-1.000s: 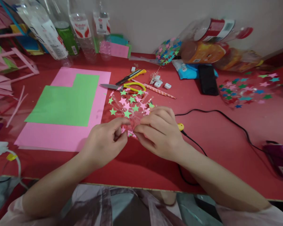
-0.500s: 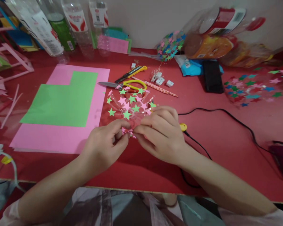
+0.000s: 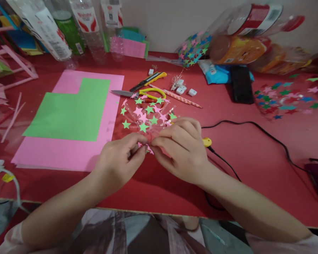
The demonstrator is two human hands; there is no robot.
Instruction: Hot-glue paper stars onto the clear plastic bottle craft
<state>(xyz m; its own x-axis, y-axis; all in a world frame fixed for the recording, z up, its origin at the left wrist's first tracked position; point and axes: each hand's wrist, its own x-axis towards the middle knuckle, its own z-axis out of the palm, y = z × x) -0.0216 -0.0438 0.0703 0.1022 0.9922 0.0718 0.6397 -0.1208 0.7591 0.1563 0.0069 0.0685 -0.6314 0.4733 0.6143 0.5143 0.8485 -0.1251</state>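
A clear plastic piece cut into strips, with pink and green paper stars [image 3: 149, 110] on it, lies spread on the red table in front of me. My left hand [image 3: 119, 158] is closed, thumb and forefinger pinched at its near edge, where a few small pink stars show. My right hand [image 3: 184, 151] pinches at the same spot, its fingertips almost touching the left ones. What exactly lies between the fingertips is too small to make out. Just beyond the stars are scissors [image 3: 152, 93] with yellow handles.
Green paper [image 3: 69, 116] lies on pink sheets [image 3: 55, 153] at left. Behind the scissors are a box cutter [image 3: 148, 80], patterned sticks [image 3: 180, 97] and small white pieces [image 3: 180, 90]. Bottles [image 3: 86, 21] line the back; a phone [image 3: 242, 84] and black cable [image 3: 267, 135] are at right.
Both hands stay pinched at the near edge of the starred plastic, with only slight fingertip movement. The whole view has shifted a little.
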